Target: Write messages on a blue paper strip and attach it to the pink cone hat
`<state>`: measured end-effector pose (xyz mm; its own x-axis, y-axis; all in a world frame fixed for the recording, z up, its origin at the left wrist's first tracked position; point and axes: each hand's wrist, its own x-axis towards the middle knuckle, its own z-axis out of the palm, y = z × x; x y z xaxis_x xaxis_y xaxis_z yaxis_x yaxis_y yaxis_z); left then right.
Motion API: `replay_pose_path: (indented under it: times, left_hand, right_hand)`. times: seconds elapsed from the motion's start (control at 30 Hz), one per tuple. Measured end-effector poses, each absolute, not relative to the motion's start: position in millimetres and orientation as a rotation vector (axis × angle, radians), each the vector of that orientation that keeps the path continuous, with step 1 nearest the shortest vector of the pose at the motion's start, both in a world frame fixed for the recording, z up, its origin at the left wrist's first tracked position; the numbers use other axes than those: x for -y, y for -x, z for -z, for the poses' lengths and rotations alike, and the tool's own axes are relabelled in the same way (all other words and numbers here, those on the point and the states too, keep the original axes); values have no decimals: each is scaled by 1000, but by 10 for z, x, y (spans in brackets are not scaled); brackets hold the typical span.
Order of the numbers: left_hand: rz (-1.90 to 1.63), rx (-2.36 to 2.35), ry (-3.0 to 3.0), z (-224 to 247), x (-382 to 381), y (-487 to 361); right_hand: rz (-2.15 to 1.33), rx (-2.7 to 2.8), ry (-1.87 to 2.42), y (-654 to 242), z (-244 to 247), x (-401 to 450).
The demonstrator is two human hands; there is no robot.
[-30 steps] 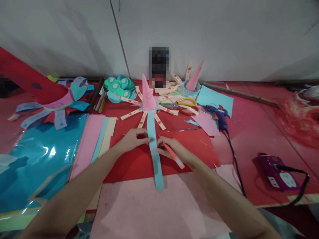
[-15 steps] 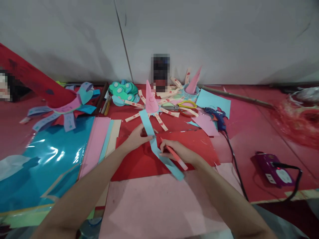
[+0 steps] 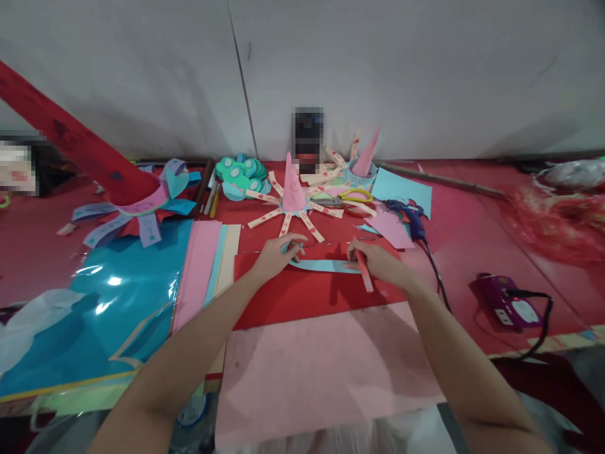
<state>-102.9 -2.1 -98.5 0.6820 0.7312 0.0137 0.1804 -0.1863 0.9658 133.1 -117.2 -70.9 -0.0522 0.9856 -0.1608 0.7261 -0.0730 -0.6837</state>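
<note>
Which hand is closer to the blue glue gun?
Right. The right hand is in front and left of the glue gun; the left hand is farther left.

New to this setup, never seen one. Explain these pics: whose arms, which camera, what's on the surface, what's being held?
There is no robot here: the arms belong to a person working bare-handed. Every picture comes from one camera worn on the head, looking forward and down, so the view is roughly the wearer's own.

The left hand holds one end of a light-blue paper strip. The right hand is at the other end, holding a red-orange pen.

Below the strip are a red sheet and a pale pink sheet. Behind stands a pink paper cone ringed by lettered strips. Towards the right lie a blue glue gun and a purple power box.
</note>
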Motion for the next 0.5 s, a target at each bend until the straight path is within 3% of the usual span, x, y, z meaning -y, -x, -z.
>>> replay_pose_path:
  times: [0.17, 0.3, 0.5]
  left_hand:
    - [-466, -659, -2157, 890, 104, 1067]
    - [-422, -500, -2597, 854, 195, 1070]
    - [-287, -18, -2938, 904, 364, 985]
  right_hand:
    - [-518, 1909, 2074, -1356, 738, 1144]
    - [-164, 1794, 2024, -1250, 916, 1106]
    - [-133, 1775, 1874, -1150, 1137, 1086]
